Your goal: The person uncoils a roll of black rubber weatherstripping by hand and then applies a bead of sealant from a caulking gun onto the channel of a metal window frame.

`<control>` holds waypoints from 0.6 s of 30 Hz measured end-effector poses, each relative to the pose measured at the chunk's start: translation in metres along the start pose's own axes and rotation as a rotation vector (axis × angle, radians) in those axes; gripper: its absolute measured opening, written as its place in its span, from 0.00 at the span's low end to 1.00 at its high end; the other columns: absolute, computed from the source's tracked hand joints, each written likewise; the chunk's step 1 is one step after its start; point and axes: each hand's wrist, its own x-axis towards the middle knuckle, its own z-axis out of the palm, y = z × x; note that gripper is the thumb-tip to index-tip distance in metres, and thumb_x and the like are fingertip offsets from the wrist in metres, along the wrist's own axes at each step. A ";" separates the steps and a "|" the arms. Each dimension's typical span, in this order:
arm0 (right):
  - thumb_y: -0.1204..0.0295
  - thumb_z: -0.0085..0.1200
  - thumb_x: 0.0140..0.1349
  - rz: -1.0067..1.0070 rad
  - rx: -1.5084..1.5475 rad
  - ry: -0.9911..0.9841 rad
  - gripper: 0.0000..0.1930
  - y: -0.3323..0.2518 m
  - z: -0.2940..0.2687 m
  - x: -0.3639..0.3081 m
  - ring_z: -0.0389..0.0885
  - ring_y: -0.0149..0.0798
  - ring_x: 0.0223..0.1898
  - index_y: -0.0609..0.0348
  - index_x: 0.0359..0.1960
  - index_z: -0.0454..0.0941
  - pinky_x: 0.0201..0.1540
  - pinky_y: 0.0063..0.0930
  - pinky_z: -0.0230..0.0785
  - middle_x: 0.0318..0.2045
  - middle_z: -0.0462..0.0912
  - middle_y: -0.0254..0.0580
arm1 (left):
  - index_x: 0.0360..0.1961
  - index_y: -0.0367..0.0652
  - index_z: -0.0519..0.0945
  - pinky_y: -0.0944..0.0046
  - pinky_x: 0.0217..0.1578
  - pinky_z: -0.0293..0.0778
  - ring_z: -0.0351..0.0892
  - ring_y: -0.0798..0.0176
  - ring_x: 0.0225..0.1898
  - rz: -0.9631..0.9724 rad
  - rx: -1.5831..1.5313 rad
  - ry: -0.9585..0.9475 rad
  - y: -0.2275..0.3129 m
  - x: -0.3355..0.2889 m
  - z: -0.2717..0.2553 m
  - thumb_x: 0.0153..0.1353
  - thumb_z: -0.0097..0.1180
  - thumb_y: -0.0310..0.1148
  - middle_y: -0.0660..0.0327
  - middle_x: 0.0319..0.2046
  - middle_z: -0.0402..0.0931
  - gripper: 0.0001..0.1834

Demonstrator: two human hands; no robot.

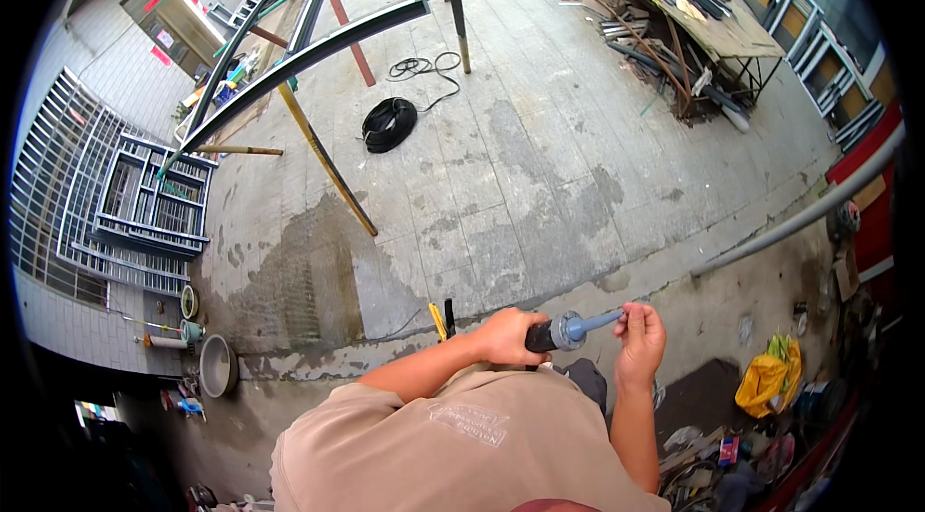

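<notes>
paving (482,223), left hand (506,335) gripping nozzled tube (568,331)

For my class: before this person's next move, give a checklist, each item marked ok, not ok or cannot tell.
1. Left hand gripping the caulking gun: ok.
2. Grey nozzle fitted at its front: ok.
3. Right hand at the nozzle tip: ok.
4. Tip opening unblocked: cannot tell; the hand covers it.
5. Black cable coil apart from the hands: ok.
6. Right side free of clutter: not ok; a yellow bag lies among other items.
</notes>
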 end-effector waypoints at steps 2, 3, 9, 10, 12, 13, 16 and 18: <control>0.69 0.59 0.77 0.030 -0.068 0.015 0.09 0.008 -0.007 0.015 0.76 0.25 0.28 0.62 0.39 0.83 0.34 0.21 0.69 0.29 0.82 0.32 | 0.45 0.44 0.85 0.51 0.38 0.80 0.87 0.41 0.33 -0.017 0.009 0.030 -0.009 0.009 -0.012 0.50 0.75 0.50 0.48 0.30 0.86 0.26; 0.71 0.61 0.74 0.044 -0.166 -0.004 0.07 0.013 -0.016 0.020 0.75 0.24 0.28 0.62 0.39 0.83 0.34 0.20 0.68 0.28 0.81 0.30 | 0.45 0.43 0.85 0.51 0.37 0.80 0.87 0.41 0.33 -0.020 0.009 0.064 -0.013 0.012 -0.019 0.51 0.76 0.50 0.48 0.30 0.86 0.27; 0.76 0.66 0.67 0.083 -0.351 0.000 0.05 0.033 -0.052 0.074 0.73 0.22 0.27 0.61 0.39 0.81 0.33 0.20 0.67 0.27 0.78 0.29 | 0.44 0.40 0.85 0.53 0.37 0.80 0.87 0.45 0.32 -0.152 -0.085 0.210 -0.030 0.048 -0.062 0.50 0.77 0.50 0.46 0.31 0.86 0.28; 0.77 0.66 0.67 0.099 -0.320 -0.018 0.05 0.029 -0.045 0.085 0.73 0.22 0.28 0.61 0.38 0.81 0.34 0.20 0.67 0.29 0.79 0.29 | 0.44 0.39 0.85 0.54 0.38 0.80 0.86 0.47 0.31 -0.208 -0.096 0.243 -0.033 0.053 -0.072 0.50 0.77 0.50 0.46 0.31 0.86 0.28; 0.77 0.66 0.67 0.104 -0.319 -0.069 0.05 0.017 -0.027 0.107 0.74 0.22 0.30 0.60 0.37 0.81 0.35 0.19 0.68 0.31 0.80 0.29 | 0.44 0.38 0.85 0.56 0.39 0.80 0.86 0.53 0.32 -0.241 -0.131 0.344 -0.037 0.057 -0.083 0.51 0.77 0.47 0.49 0.31 0.86 0.27; 0.76 0.66 0.67 0.097 -0.319 -0.095 0.05 0.010 -0.017 0.119 0.74 0.22 0.31 0.59 0.36 0.81 0.36 0.19 0.68 0.33 0.80 0.28 | 0.44 0.38 0.85 0.57 0.39 0.80 0.85 0.59 0.33 -0.252 -0.163 0.428 -0.039 0.061 -0.091 0.52 0.78 0.45 0.53 0.31 0.87 0.25; 0.75 0.66 0.69 0.054 -0.355 -0.304 0.06 0.029 -0.002 0.173 0.75 0.23 0.34 0.59 0.34 0.80 0.37 0.19 0.69 0.36 0.81 0.29 | 0.45 0.38 0.86 0.58 0.42 0.81 0.84 0.64 0.35 -0.303 -0.214 0.601 -0.047 0.067 -0.123 0.53 0.79 0.45 0.54 0.34 0.88 0.26; 0.74 0.65 0.69 -0.062 -0.438 -0.411 0.08 0.027 0.015 0.205 0.75 0.24 0.34 0.60 0.32 0.80 0.37 0.20 0.69 0.36 0.81 0.31 | 0.42 0.37 0.86 0.61 0.41 0.81 0.83 0.69 0.34 -0.319 -0.233 0.737 -0.047 0.069 -0.142 0.54 0.79 0.43 0.59 0.32 0.88 0.23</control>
